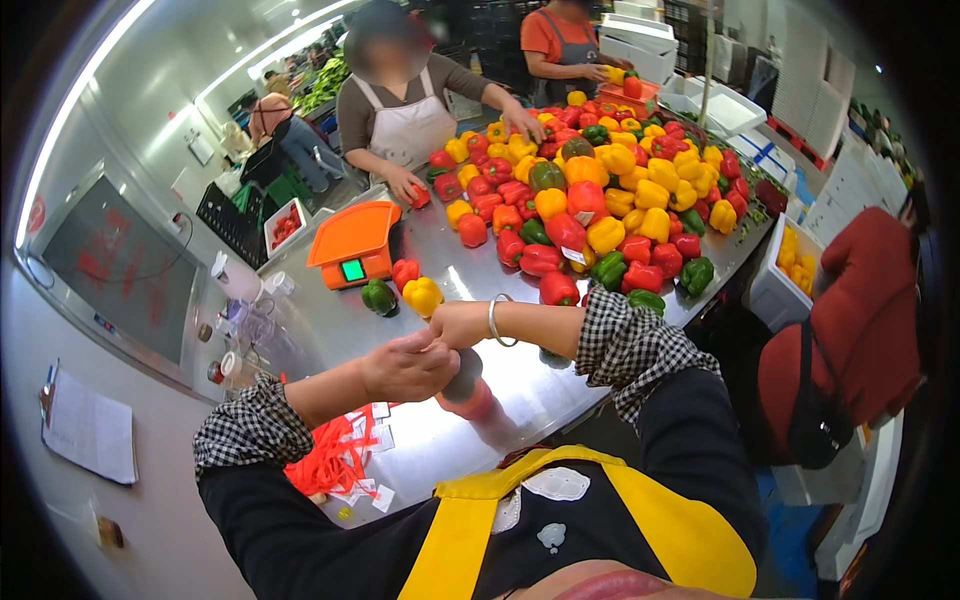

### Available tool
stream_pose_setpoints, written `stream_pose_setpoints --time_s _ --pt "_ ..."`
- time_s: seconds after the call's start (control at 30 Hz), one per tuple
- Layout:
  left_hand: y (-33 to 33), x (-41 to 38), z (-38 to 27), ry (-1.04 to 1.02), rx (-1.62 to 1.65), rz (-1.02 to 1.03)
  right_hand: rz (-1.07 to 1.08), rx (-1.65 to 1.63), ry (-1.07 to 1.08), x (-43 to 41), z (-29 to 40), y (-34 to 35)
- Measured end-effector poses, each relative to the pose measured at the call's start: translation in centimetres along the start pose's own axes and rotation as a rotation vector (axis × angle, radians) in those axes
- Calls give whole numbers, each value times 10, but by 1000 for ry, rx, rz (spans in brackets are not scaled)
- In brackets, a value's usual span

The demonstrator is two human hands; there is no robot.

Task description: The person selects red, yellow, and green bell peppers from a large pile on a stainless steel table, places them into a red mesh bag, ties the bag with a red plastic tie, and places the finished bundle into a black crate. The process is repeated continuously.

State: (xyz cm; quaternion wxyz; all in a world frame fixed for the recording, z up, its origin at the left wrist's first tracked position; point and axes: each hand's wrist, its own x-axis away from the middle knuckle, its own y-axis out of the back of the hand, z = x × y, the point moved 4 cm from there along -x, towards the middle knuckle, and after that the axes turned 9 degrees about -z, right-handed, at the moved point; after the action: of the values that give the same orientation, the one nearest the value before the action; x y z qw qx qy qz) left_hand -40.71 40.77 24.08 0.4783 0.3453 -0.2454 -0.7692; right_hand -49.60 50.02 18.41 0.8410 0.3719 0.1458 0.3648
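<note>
My left hand (411, 367) and my right hand (459, 324) meet above the steel table, fingertips bent together. Whether anything thin is pinched between them I cannot tell. Just beyond the fingers sit a yellow bell pepper (423, 298), a red bell pepper (406, 272) and a green bell pepper (379, 298). Behind these stands an orange digital scale (354, 234), its display lit green and its pan bare. Nearer my left forearm lies a pile of red tape strips (330, 457) with white tags (382, 498).
A big heap of mixed bell peppers (585, 195) covers the table's far right. Across the table, a co-worker's hand (405, 184) holds a red pepper. Jars (236, 365) line the left edge. Another person (840, 330) bends at the right beside a white crate (784, 277).
</note>
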Motion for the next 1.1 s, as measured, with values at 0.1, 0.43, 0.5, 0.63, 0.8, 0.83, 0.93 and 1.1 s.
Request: stream_pose_setpoints --time_s 0.1,0.43,0.5,0.63,0.8,0.83,0.93,1.1 --pt "-6 11 0 36 64 26 -51 -13 -35 3 5 1" --pt "-22 39 12 945 453 529 -740 -330 77 61 11 -37" --pt "-29 50 14 1126 652 585 -785 -369 87 59 11 -39" --pt "-34 69 16 1602 1123 713 -788 -384 189 57 10 -39" --pt "-24 76 5 2177 1581 612 -827 -380 265 57 13 -47" --pt "-22 76 5 2224 1605 573 -867 -321 291 59 16 -45" --pt "-27 82 0 2287 1662 517 -1034 -41 429 74 34 -42" --pt "-26 74 4 2254 1604 552 -1019 104 494 78 43 -42"
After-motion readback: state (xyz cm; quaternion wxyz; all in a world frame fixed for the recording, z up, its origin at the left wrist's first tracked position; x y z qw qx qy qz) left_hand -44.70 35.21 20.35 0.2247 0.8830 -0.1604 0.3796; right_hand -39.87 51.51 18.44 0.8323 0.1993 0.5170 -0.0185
